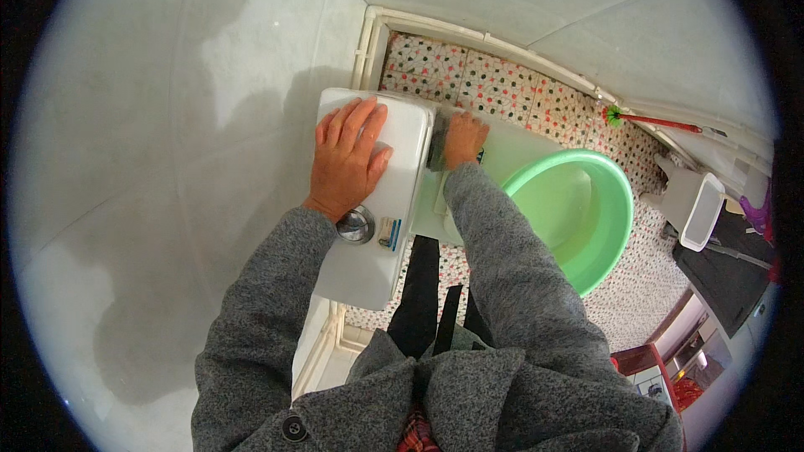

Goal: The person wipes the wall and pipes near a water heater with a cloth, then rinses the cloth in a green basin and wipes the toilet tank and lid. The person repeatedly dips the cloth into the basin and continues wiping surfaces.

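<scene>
My left hand (347, 151) lies flat on the white toilet tank lid (356, 272), fingers spread and nothing in its grasp. By its wrist are the round chrome flush button (356, 225) and a small blue-and-white label (390, 233). My right hand (463, 139) is lower, at the back of the closed pale toilet seat lid (511, 138), close against the tank. Its fingers are bent downward. A dark edge shows beside the palm, but what the fingers hold is hidden. A dark grey patch (437, 151) lies between this hand and the tank.
A light green basin (615, 180) with some liquid stands to the right of my right forearm. Further right are a red-handled brush with green bristles (662, 123) and a white plastic bin (702, 211). Pale pipes (486, 35) run along the wall above the patterned floor (502, 88).
</scene>
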`<state>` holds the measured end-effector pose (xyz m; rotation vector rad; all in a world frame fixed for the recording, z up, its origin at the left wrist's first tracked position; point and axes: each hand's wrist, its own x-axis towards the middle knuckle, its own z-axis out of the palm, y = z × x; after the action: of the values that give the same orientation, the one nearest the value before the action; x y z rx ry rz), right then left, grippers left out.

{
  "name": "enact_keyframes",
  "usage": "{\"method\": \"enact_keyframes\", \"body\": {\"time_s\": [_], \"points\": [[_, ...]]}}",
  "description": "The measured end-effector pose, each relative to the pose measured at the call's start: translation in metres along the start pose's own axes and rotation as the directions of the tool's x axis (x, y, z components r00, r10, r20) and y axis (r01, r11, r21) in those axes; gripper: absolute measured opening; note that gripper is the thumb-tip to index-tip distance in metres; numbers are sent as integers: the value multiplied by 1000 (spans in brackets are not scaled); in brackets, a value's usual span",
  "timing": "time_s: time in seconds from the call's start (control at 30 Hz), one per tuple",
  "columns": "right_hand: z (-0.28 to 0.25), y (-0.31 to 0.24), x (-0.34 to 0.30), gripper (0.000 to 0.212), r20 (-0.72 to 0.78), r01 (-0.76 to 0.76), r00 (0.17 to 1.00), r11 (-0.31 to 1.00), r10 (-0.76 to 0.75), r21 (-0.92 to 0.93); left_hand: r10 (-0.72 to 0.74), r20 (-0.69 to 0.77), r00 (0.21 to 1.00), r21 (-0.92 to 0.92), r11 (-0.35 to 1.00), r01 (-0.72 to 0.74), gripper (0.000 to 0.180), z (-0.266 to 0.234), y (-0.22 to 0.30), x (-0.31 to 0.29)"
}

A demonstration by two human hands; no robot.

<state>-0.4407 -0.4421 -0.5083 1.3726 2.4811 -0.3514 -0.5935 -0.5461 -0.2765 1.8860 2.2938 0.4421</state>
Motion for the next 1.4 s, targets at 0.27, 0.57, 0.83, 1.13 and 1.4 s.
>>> {"method": "enact_keyframes", "body": {"time_s": [0.27, 0.57, 0.83, 1.13, 1.4], "points": [[24, -4, -11, 22, 167, 93, 981, 994, -103, 66, 29, -6, 1000, 2, 1000, -29, 55, 0, 2, 6], [-28, 38, 34, 18, 529, 669, 660, 738, -533, -91, 15, -20, 1000, -22, 1000, -16, 55, 2, 1, 3], [-67, 134, 108, 18, 476, 625, 767, 669, -431, -402, 12, -43, 999, -38, 999, -14, 58, 2, -1, 1], [-38, 94, 38, 31, 454, 858, 321, 458, -831, 232, -7, -33, 999, -9, 1000, 7, 59, 3, -1, -1], [-84, 103, 95, 42, 603, 592, 674, 801, -427, -94, -37, -25, 999, -1, 999, 37, 59, -1, -8, -7]]}}
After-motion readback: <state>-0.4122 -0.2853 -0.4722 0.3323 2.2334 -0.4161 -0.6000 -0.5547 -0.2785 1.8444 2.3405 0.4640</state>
